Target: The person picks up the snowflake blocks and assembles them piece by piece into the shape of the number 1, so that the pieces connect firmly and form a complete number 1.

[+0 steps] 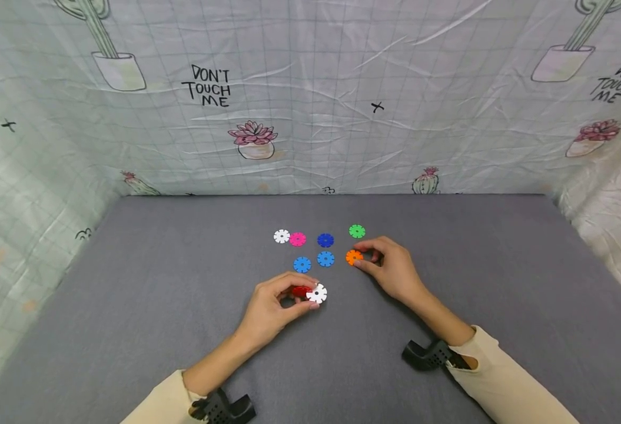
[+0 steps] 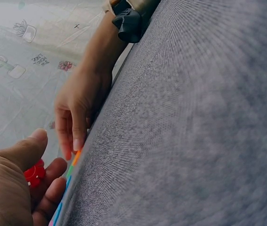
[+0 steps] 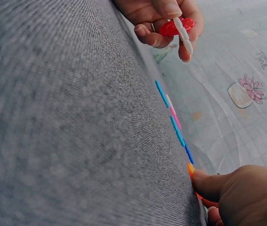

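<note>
Between thumb and fingers, my left hand pinches a white notched disc joined to a red notched disc. In the right wrist view the white disc is seen edge-on against the red disc, held above the cloth. My right hand has its thumb and fingers at opposite edges of an orange notched disc at the cloth. A green disc lies just beyond that hand. Two light blue discs lie between the hands.
Farther back on the grey cloth lie a dark blue disc, a pink disc and another white disc, the last two touching. A printed curtain rises behind the table's back edge.
</note>
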Demonstrator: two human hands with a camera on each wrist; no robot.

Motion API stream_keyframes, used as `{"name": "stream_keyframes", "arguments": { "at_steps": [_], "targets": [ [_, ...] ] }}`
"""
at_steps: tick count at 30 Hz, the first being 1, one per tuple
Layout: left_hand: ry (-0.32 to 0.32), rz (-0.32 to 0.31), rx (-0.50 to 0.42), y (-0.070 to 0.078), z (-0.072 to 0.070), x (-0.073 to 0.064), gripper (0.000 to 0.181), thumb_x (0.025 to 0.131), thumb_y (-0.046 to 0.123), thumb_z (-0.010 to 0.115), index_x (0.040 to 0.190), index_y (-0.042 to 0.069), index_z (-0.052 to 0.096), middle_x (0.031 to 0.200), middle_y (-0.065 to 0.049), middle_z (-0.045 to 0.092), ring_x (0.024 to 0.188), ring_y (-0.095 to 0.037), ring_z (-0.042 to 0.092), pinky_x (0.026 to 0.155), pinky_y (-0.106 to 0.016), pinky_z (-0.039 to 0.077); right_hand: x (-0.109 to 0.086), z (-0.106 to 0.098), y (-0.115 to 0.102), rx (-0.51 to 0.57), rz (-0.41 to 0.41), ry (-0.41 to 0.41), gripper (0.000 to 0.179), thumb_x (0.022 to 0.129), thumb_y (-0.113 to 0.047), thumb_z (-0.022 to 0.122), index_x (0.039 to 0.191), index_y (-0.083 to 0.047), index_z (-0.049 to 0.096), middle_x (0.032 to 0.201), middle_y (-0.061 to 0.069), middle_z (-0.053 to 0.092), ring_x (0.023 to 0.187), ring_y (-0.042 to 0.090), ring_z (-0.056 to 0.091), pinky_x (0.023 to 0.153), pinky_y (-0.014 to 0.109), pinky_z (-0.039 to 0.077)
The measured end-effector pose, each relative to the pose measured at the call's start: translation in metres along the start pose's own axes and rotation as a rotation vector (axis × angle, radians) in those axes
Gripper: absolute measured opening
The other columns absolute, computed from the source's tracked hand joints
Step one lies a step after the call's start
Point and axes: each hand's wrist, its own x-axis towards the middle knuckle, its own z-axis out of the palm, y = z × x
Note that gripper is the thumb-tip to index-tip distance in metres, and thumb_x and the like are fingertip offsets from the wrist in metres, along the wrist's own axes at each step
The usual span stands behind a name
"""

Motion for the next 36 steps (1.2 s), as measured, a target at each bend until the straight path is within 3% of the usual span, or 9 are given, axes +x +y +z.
{"name": "stream_keyframes", "arguments": {
  "at_steps": [14,22,28,36],
  "targets": [
    [0.009,-0.001,0.022,-0.002,-0.001,0.001,0.028,0.072,-0.010,0.078,0.098,-0.005,0.068,0.100,-0.017,0.067,0.081,-0.026,0.062,0.067,-0.034,0.054,0.003,0.001,-0.002,0.007,-0.009,-0.061,0.034,0.080,-0.008,0.078,0.113,-0.007,0.071,0.093,0.004,0.063,0.075,0.015,0.051,0.064,0.030,0.042],
    [0.016,-0.032,0.016,-0.033,0.000,-0.006,0.031,0.076,0.009,0.080,0.105,0.007,0.070,0.098,-0.002,0.068,0.078,-0.019,0.061,0.069,-0.027,0.054,0.001,-0.002,-0.004,0.004,0.029,-0.047,0.032,0.078,-0.008,0.080,0.109,-0.009,0.071,0.091,0.004,0.060,0.074,0.016,0.050,0.063,0.030,0.041],
    [0.030,-0.084,0.030,-0.026,0.001,-0.005,0.033,0.074,0.001,0.081,0.105,0.004,0.070,0.093,-0.005,0.067,0.076,-0.019,0.061,0.068,-0.029,0.054,0.000,-0.003,-0.004,0.045,0.003,-0.032,0.027,0.078,-0.009,0.079,0.104,-0.012,0.071,0.079,-0.003,0.064,0.066,0.012,0.053,0.057,0.027,0.043],
    [0.037,-0.089,0.048,0.000,0.000,0.000,0.032,0.073,-0.009,0.077,0.103,-0.006,0.067,0.090,-0.015,0.066,0.075,-0.028,0.061,0.067,-0.029,0.053,0.000,-0.003,-0.005,0.099,0.013,-0.015,0.026,0.080,-0.012,0.078,0.105,-0.017,0.072,0.077,-0.005,0.064,0.062,0.011,0.055,0.055,0.026,0.045]
  ]
}}
